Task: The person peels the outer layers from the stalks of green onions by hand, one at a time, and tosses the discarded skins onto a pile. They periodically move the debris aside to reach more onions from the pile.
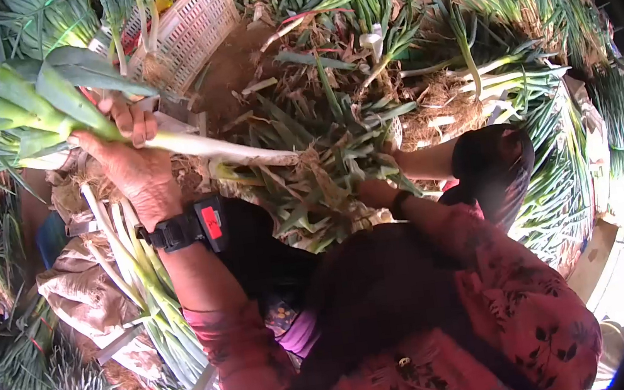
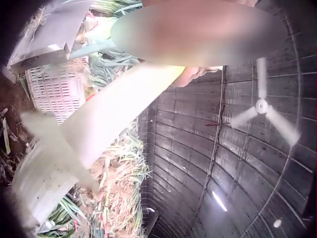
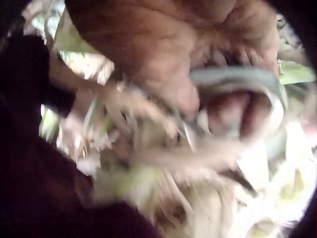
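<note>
My left hand (image 1: 134, 158) grips a thick leek (image 1: 209, 147) near where the pale stem meets its broad green leaves; the root end points right, over a leaf pile (image 1: 322, 147). The pale stem (image 2: 106, 111) runs diagonally through the left wrist view, a loose strip of skin (image 2: 57, 144) crossing its lower part. Low over the pile at the lap is my right hand (image 1: 376, 193), its fingers hidden there. In the right wrist view that hand (image 3: 168, 54) has its fingers curled round a blurred pale-green leaf strip (image 3: 233, 77).
A white plastic crate (image 1: 191, 34) stands at the upper left. Long leeks (image 1: 157, 300) lie beside the left forearm, near a brown sack (image 1: 86, 289). Bundled green onions (image 1: 548, 150) line the right side. Roots and scraps (image 1: 434, 114) cover ground beyond the knee (image 1: 495, 165).
</note>
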{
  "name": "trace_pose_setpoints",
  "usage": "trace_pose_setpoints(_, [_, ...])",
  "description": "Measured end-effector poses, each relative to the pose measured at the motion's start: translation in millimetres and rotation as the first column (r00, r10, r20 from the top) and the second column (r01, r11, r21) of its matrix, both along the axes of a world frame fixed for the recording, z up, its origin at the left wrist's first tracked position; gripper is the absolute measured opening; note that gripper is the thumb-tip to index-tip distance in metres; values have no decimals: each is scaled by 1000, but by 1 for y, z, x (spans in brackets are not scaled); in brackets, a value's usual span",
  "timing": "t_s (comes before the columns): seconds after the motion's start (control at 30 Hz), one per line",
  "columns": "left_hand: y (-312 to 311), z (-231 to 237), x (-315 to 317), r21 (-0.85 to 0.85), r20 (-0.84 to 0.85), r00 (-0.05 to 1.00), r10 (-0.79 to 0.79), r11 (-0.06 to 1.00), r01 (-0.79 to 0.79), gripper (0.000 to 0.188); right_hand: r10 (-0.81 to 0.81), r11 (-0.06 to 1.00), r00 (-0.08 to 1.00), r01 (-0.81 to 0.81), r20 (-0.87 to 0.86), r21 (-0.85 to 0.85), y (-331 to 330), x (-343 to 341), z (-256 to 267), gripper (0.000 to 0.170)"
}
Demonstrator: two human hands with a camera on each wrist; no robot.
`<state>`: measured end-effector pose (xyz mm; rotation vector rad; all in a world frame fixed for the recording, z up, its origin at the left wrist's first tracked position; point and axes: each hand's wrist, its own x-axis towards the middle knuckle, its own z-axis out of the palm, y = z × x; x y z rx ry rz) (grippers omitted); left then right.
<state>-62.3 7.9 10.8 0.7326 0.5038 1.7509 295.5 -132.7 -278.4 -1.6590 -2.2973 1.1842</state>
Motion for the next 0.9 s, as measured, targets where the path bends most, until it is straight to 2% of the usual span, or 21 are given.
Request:
trace_pose_setpoints(0.07, [1, -2, 12, -69, -12, 999, 49, 996, -49, 67, 281, 955, 959, -283, -40, -93, 31, 5, -8, 43])
trace_pose_setpoints(0.1, [3, -7, 12, -56, -33, 998, 57, 997, -59, 71, 245, 962, 938, -267, -246, -58, 50, -8, 38, 42])
trace_pose_setpoints(0.17, [10, -11, 13, -31, 0, 999, 36, 999, -36, 73, 94, 993, 968, -107, -234, -45, 80, -29, 103, 45])
trace_pose_setpoints(0.2, [12, -15, 13, -15, 43, 999, 12, 1000, -11, 75, 61, 997, 985, -53, -160, 54, 88, -36, 139, 47])
trace_pose_setpoints(0.23, [14, -22, 8, 55, 53, 995, -90, 995, 87, 73, 19, 988, 996, -5, -86, 153, 93, -44, 169, 49])
trace_pose_setpoints(0.27, [14, -22, 9, 55, 52, 995, -90, 995, 88, 73, 101, 907, 983, -28, -154, 420, 100, -50, 182, 50])
trace_pose_setpoints(0.3, [15, -22, 12, 84, 98, 986, -138, 988, 130, 70, 198, 757, 961, -24, -195, 653, 105, -57, 193, 52])
trace_pose_setpoints(0.33, [14, -23, 16, 116, 143, 972, -186, 979, 171, 67, 196, 758, 961, -23, -194, 652, 106, -68, 207, 52])
trace_pose_setpoints(0.43, [6, -12, 39, 90, 182, 970, -160, 985, 146, 60, 191, 917, 807, 56, -559, 395, 112, -107, 253, 43])
trace_pose_setpoints(0.47, [6, -11, 40, 57, 189, 973, -130, 991, 121, 57, 166, 953, 728, 54, -665, 297, 113, -115, 259, 41])
trace_pose_setpoints(0.5, [9, -16, 37, 157, 211, 949, -235, 966, 204, 45, 168, 953, 725, 54, -668, 297, 114, -119, 257, 41])
trace_pose_setpoints(0.57, [10, -12, 40, 147, 261, 938, -227, 970, 194, 42, 282, 855, 748, 88, -601, 511, 117, -124, 251, 34])
trace_pose_setpoints(0.6, [9, -12, 41, 136, 316, 923, -220, 973, 186, 38, 281, 857, 748, 86, -601, 509, 114, -124, 247, 34])
trace_pose_setpoints(0.63, [10, -11, 40, 177, 351, 887, -301, 951, 253, 34, 280, 805, 786, 120, -551, 581, 109, -124, 246, 33])
trace_pose_setpoints(0.67, [10, -12, 40, 179, 354, 886, -301, 951, 252, 34, 274, 745, 822, 147, -500, 651, 105, -124, 245, 32])
trace_pose_setpoints(0.73, [11, -13, 40, 135, 308, 928, -208, 976, 174, 32, 240, 746, 815, 193, -527, 637, 96, -126, 245, 32])
trace_pose_setpoints(0.8, [11, -14, 38, 152, 296, 929, -221, 971, 183, 30, 202, 745, 805, 243, -558, 621, 96, -129, 246, 32])
trace_pose_setpoints(0.87, [8, -12, 43, 77, 249, 961, -122, 991, 106, 30, 124, 695, 877, 257, -463, 672, 100, -135, 251, 32])
trace_pose_setpoints(0.9, [8, -11, 45, 78, 248, 961, -121, 991, 105, 30, 125, 694, 877, 257, -464, 672, 101, -137, 251, 32])
